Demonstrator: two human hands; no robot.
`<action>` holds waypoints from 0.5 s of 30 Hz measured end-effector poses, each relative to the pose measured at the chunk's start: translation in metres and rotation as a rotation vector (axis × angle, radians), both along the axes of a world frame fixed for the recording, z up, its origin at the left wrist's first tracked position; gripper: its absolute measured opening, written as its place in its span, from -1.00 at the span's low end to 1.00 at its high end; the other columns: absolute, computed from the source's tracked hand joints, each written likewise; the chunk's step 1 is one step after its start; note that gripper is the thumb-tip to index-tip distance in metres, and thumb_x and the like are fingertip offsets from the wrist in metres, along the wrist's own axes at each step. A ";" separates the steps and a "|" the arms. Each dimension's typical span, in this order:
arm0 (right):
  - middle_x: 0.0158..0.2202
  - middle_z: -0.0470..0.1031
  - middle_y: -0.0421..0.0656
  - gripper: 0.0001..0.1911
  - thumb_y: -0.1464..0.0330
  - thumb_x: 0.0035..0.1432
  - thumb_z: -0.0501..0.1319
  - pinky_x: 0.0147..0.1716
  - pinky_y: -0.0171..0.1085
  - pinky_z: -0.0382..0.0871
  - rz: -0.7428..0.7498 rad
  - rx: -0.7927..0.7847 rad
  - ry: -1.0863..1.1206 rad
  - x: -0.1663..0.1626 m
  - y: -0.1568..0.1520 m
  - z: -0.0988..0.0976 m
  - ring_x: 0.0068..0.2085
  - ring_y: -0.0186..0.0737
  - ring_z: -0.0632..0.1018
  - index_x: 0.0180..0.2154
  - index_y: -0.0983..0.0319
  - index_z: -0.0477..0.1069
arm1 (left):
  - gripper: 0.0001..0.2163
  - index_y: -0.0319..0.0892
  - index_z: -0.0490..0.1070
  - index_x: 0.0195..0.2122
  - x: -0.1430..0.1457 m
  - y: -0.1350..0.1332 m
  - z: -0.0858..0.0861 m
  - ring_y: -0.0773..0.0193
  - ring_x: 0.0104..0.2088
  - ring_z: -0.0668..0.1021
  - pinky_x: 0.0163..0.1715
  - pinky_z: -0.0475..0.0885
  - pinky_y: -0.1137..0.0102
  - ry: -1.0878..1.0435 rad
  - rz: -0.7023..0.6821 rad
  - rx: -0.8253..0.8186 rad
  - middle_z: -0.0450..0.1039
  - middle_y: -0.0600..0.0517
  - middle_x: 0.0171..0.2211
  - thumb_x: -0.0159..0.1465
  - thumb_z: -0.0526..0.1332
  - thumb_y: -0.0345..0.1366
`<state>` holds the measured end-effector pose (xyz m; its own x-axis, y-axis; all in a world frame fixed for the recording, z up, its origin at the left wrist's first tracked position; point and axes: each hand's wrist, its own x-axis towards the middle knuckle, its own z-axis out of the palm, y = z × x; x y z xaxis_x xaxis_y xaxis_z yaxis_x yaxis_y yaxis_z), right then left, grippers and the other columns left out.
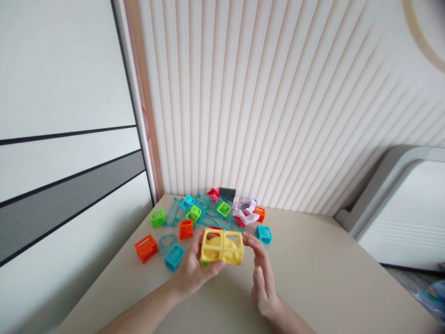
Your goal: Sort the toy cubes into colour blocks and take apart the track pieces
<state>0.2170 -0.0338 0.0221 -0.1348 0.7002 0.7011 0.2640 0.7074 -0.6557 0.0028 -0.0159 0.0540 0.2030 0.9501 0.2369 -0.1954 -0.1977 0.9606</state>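
As loose toy pieces crowd its far end, tabletop (pixel 330 260): a pale surface across the lower half of the frame, with bare space at right that looks the safer side for handling.
Teal pieces (pixel 173 215): a see-through tangle left of centre, beyond the hands; good work likely means keeping wrists clear of it.
Left hand (pixel 193 271): bottom centre, gripping the yellow block, thumb along its lower front edge, fingers at its left side; light, even pressure should serve the hollow frame best.
Right hand (pixel 266 292): right of it, fingers bent and thumb apart, holding nothing; contact with the block's right end is unclear. Supporting that end would probably curb any tilt.
Yellow block (pixel 223 248): low centre, held between viewer and toys, two openings side by side.
Lilac piece (pixel 250 218): an angular, curled form beyond the right hand.
Orange cube (pixel 146 249): lower left, beside a blue cube (pixel 174 258).
Teal ring (pixel 161 247): flat between those cubes, easily nudged by a sleeve or forearm.
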 end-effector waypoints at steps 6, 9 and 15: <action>0.32 0.30 -0.03 -0.54 0.33 0.36 0.10 0.25 0.02 0.28 0.163 0.022 -0.542 -0.016 0.006 0.018 0.30 0.01 0.34 0.26 0.08 0.21 | -0.45 -0.09 0.29 0.04 -0.018 0.027 0.007 0.10 -0.19 0.66 -0.21 0.59 0.29 -0.121 0.566 0.005 0.58 -0.03 -0.13 0.09 0.44 -0.09; 0.33 0.30 -0.03 -0.47 0.25 0.33 0.16 0.31 0.06 0.19 0.261 0.101 -0.693 -0.029 0.005 0.028 0.33 0.03 0.30 0.29 0.10 0.20 | -0.49 -0.08 0.31 0.04 -0.022 0.036 0.003 0.12 -0.21 0.66 -0.22 0.59 0.30 -0.106 0.633 0.022 0.57 -0.02 -0.15 0.12 0.43 -0.10; 0.21 0.47 -0.03 -0.55 0.32 0.33 0.18 0.33 0.05 0.14 0.236 0.192 -0.791 -0.037 0.007 0.027 0.25 -0.04 0.42 0.23 0.12 0.31 | -0.49 -0.11 0.32 0.04 -0.020 0.038 -0.001 0.12 -0.18 0.65 -0.21 0.58 0.30 -0.108 0.624 -0.006 0.56 -0.03 -0.14 0.12 0.42 -0.10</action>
